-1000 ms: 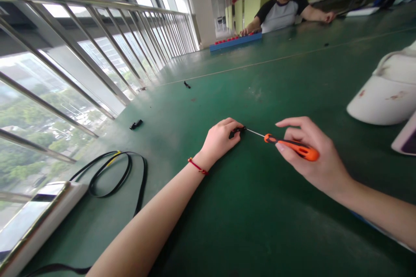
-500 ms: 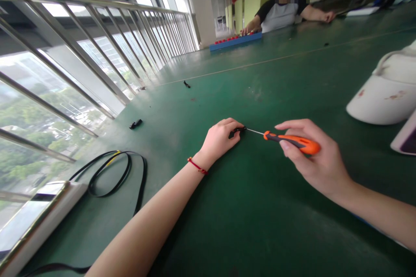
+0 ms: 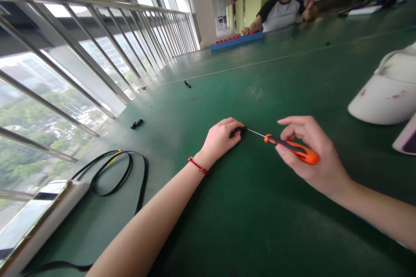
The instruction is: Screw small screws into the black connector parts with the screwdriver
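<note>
My left hand (image 3: 222, 138), with a red cord bracelet at the wrist, rests on the green table and pinches a small black part (image 3: 239, 130). The tip of a screwdriver (image 3: 294, 149) with an orange and dark handle meets the right end of that part. The handle lies against my right hand (image 3: 313, 156), between the thumb and the palm, while the index finger stretches out above it, off the handle. Two other small black pieces lie to the left, one nearer (image 3: 137, 124) and one farther off (image 3: 187, 84).
A black strap (image 3: 144, 177) loops at the left beside a white box-like device (image 3: 48, 216). At the right stands a white container (image 3: 383, 91). Across the table (image 3: 234, 86), a person sits by a blue tray (image 3: 237, 40) with red pieces. A metal railing runs along the left.
The screwdriver handle has turned and tilted slightly lower at its butt end, and my right fingers have loosened upward. The person opposite has raised one hand. My left hand stays in place.
</note>
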{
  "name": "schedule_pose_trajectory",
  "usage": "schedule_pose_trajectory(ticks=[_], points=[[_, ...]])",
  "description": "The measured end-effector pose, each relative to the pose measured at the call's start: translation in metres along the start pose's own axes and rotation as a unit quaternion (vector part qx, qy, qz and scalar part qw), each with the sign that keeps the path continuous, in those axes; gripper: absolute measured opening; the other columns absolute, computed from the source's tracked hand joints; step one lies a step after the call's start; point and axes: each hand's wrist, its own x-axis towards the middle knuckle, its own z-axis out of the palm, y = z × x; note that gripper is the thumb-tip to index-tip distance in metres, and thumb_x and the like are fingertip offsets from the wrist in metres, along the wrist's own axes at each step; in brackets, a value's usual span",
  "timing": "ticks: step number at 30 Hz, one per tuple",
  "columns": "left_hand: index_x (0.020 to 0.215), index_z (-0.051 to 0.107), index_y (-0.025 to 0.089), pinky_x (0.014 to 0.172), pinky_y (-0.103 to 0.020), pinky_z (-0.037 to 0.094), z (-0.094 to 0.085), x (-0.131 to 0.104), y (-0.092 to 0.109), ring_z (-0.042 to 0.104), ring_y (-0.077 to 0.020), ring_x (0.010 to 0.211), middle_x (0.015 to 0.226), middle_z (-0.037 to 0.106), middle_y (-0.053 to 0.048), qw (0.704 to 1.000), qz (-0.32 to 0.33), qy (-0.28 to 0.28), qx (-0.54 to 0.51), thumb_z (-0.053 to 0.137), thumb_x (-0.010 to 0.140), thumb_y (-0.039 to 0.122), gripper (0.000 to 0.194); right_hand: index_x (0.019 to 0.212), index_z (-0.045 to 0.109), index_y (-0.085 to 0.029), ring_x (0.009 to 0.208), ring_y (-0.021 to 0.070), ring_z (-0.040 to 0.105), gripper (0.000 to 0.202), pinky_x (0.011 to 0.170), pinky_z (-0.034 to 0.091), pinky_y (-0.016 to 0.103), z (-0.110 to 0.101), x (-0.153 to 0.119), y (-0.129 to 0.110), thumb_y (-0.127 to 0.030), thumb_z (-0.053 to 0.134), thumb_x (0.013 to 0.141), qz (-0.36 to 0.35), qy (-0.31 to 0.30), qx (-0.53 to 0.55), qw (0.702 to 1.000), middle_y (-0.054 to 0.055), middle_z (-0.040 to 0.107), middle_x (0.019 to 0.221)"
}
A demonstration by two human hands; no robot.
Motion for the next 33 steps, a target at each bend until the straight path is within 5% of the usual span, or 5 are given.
schedule_pose_trajectory(ticks=[12,18,23,29,33], points=[[0.098,0.066,0.019,0.078,-0.025,0.05,0.0001,0.0,-0.0003,0.062,-0.0152,0.089,0.101,0.067,-0.003,1.0,-0.001,0.002,0.0,0.048,0.082,0.014,0.025,0.094,0.057,-0.024,0.057,0.016,0.058,0.018,0.063,0.05,0.033,-0.0003,0.0,-0.0018,-0.033,0.06,0.079,-0.002,-0.033,-0.021,0.999,-0.001,0.057,0.064],[0.099,0.066,0.019,0.078,-0.024,0.05,0.0005,0.0003,-0.0012,0.062,-0.0151,0.09,0.101,0.067,-0.003,1.0,-0.001,0.001,0.003,0.048,0.082,0.014,0.025,0.11,0.051,-0.024,0.082,0.0214,0.061,0.038,0.074,0.051,0.036,0.0013,-0.0008,0.0009,-0.027,0.063,0.074,-0.039,0.034,-0.015,0.999,0.004,0.06,0.087],[0.098,0.066,0.019,0.079,-0.025,0.05,0.0002,0.0003,-0.0007,0.062,-0.015,0.09,0.102,0.067,-0.003,1.0,0.0,0.003,0.0,0.048,0.082,0.014,0.025,0.104,0.053,-0.024,0.065,0.0192,0.06,0.03,0.067,0.05,0.035,-0.0006,-0.0021,0.0007,-0.034,0.062,0.077,-0.011,-0.063,-0.024,0.998,-0.001,0.059,0.066],[0.098,0.066,0.019,0.078,-0.024,0.05,-0.0001,0.0007,-0.0001,0.062,-0.015,0.089,0.1,0.067,-0.003,1.0,-0.004,0.002,0.002,0.048,0.082,0.014,0.025,0.111,0.051,-0.025,0.083,0.02,0.06,0.037,0.075,0.05,0.035,0.0008,-0.0013,0.0015,-0.027,0.063,0.076,-0.053,0.044,-0.007,0.998,0.004,0.059,0.09],[0.098,0.066,0.019,0.078,-0.025,0.05,0.0,0.0011,-0.0004,0.062,-0.0151,0.089,0.101,0.067,-0.002,1.0,-0.006,0.001,-0.001,0.047,0.082,0.014,0.025,0.1,0.056,-0.024,0.067,0.0194,0.059,0.027,0.069,0.05,0.036,0.0013,-0.0012,-0.0001,-0.034,0.062,0.076,-0.025,-0.023,-0.039,0.999,0.0,0.058,0.068]])
